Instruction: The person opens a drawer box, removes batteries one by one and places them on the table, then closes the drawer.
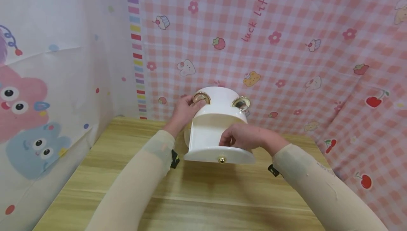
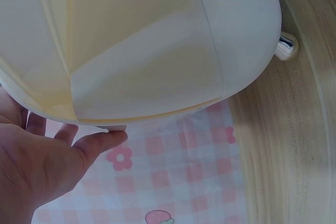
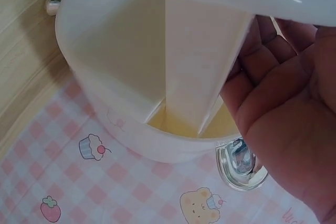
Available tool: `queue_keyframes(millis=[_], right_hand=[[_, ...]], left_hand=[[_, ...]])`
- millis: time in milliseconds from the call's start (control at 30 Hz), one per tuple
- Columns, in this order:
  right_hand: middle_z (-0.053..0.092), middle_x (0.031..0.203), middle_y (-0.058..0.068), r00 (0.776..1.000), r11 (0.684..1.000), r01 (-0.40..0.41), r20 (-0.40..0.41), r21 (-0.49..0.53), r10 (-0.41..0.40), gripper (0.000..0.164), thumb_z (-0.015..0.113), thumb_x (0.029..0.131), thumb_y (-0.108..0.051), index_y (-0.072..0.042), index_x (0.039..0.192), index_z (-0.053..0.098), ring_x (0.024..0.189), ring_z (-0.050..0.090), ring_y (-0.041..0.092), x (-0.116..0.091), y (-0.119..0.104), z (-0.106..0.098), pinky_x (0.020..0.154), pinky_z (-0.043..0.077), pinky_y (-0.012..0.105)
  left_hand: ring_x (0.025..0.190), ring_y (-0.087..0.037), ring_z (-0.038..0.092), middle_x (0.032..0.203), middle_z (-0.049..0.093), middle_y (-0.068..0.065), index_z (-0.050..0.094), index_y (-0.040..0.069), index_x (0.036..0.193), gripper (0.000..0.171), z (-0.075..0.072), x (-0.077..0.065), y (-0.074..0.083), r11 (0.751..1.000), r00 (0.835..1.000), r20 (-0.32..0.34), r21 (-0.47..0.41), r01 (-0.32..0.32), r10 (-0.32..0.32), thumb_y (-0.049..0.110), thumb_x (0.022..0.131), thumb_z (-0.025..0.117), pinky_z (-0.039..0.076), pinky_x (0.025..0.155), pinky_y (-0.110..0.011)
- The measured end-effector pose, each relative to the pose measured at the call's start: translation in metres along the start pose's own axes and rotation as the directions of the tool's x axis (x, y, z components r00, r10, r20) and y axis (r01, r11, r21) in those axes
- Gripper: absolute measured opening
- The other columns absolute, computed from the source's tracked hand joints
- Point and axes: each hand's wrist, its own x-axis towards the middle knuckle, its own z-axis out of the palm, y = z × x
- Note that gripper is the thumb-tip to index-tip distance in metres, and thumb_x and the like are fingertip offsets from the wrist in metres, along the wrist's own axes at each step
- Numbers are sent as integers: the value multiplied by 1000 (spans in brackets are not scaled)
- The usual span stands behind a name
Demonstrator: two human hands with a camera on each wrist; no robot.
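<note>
Pink gingham cloth (image 1: 229, 47) hangs behind the white box (image 1: 222, 98); my left hand (image 1: 186, 111) pinches one gold-rimmed ear (image 1: 201, 96); my right hand (image 1: 244, 136) dips into the drawer (image 1: 201, 156), its grip I can't tell.

White rounded box (image 1: 220, 100) | drawer (image 1: 201, 155) — gold knob (image 1: 222, 160) — pulled out

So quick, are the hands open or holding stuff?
Left hand: holding a gold ring on the white box.
Right hand: fingers curled inside the open drawer; can't tell if holding anything.
</note>
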Motion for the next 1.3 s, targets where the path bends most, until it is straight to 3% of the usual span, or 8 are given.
queue_keyframes(millis=[267, 500, 700, 867, 1033, 1300], right_hand=[[77, 92, -6, 998, 995, 14, -52, -99, -20, 9, 79, 97, -12, -16, 104, 82, 84, 67, 5, 3, -1, -1, 78, 57, 23], [78, 100, 0, 977, 966, 83, -171, -243, -127, 8, 80, 95, -9, -15, 99, 83, 92, 69, 11, 6, 1, 3, 81, 59, 26], [77, 95, -3, 963, 964, 102, -217, -246, -158, 10, 81, 94, -8, -16, 91, 85, 92, 68, 10, 3, 6, 7, 82, 60, 28], [78, 104, 2, 964, 964, 79, -227, -253, -138, 7, 82, 95, -11, -14, 99, 86, 98, 71, 14, -3, 7, 12, 86, 60, 29], [77, 110, 10, 956, 969, 70, -262, -239, -133, 18, 85, 91, -8, -7, 109, 85, 98, 73, 18, -5, 8, 15, 83, 63, 30], [79, 114, 8, 938, 968, 46, -324, -246, -127, 18, 84, 92, -9, -9, 110, 85, 105, 74, 23, -7, 10, 17, 89, 63, 37]], left_hand=[[94, -19, 63, 109, 73, -11, 76, 4, 110, 35, -3, -2, 0, 1000, 1000, 5, -18, 4, -4, 38, 101, 76, 54, 83, -30], [100, -21, 63, 116, 72, -12, 75, 5, 111, 36, -4, -2, -2, 1000, 1000, 3, -21, 13, -13, 39, 100, 77, 54, 90, -35], [103, -22, 63, 122, 71, -13, 76, 5, 118, 38, -2, -4, -2, 1000, 1000, 13, -2, 10, -10, 39, 101, 76, 55, 93, -36], [102, -22, 64, 121, 73, -13, 76, 7, 122, 39, 0, -4, 0, 1000, 1000, 18, 29, -5, 5, 40, 102, 75, 54, 92, -35], [99, -21, 63, 114, 74, -13, 76, 7, 119, 37, 1, -3, 1, 999, 1000, 18, 36, -18, 17, 40, 101, 75, 54, 89, -33], [98, -21, 63, 113, 74, -13, 76, 7, 117, 38, -2, 0, -1, 999, 1000, 15, 37, -14, 13, 41, 101, 76, 54, 88, -33]])
